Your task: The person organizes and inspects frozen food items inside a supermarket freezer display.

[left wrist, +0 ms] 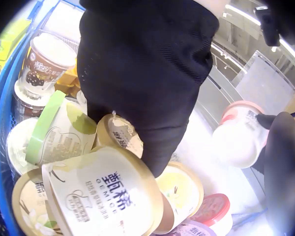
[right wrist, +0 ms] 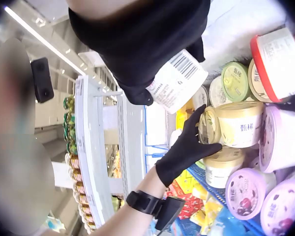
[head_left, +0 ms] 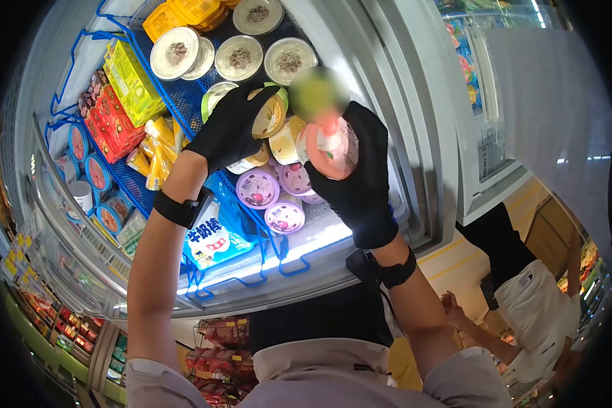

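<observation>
Freezer was open, with a blue basket inside packed with tubs and boxes. Second person stood near right. Left hand, black glove, had fingers curled round a cream tub. That tub was tipped on its side over the basket's middle, just far of the purple tubs. Right hand, also gloved, gripped a pink tub with a red lid, raised just right of the cream tub over the freezer's right part. Red boxes sat at left.
</observation>
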A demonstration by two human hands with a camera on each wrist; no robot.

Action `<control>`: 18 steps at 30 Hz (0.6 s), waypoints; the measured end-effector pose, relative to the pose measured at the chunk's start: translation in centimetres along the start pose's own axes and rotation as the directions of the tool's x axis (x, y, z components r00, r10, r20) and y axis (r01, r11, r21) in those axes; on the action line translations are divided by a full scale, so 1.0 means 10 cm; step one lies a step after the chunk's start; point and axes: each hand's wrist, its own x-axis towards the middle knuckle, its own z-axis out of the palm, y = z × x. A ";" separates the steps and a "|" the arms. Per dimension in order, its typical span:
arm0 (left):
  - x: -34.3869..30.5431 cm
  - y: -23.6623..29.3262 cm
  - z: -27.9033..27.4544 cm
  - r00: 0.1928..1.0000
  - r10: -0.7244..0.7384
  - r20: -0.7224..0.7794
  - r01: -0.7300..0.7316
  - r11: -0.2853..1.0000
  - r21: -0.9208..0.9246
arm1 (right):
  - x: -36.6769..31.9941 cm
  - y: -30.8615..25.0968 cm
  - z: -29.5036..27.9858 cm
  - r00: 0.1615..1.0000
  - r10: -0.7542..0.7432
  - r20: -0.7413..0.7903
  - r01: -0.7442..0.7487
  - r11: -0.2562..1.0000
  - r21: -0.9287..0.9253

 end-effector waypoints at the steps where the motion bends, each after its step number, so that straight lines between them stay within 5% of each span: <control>1: -0.03 0.00 -0.01 1.000 0.001 -0.003 -0.001 1.000 -0.002 | 0.06 -0.05 0.07 0.999 -0.040 0.022 0.043 0.987 -0.156; 4: -0.11 -0.03 0.01 0.999 -0.042 0.005 0.043 0.997 -0.070 | 0.30 -0.09 0.23 0.982 -0.158 0.107 0.188 0.903 -0.386; 8: -0.10 -0.03 0.00 0.986 0.006 -0.166 -0.031 0.989 -0.147 | 0.46 -0.03 0.36 0.978 -0.093 0.187 0.174 0.857 -0.484; 10: -0.07 0.12 -0.16 0.971 -0.222 -0.090 0.141 0.835 -0.532 | 0.46 0.09 0.42 0.976 -0.100 0.191 0.185 0.844 -0.504; 14: 0.07 0.30 -0.16 0.998 -0.068 0.003 0.052 0.738 -0.673 | 0.44 0.10 0.49 0.987 -0.102 0.123 0.148 0.875 -0.461; 15: 0.17 0.28 -0.05 0.996 0.023 -0.085 -0.076 0.716 -0.694 | 0.44 0.10 0.51 0.993 -0.081 0.088 0.112 0.887 -0.447; 18: 0.36 0.17 -0.03 0.971 -0.070 0.230 0.235 0.467 -0.852 | 0.44 0.16 0.54 0.997 -0.064 0.033 0.072 0.908 -0.413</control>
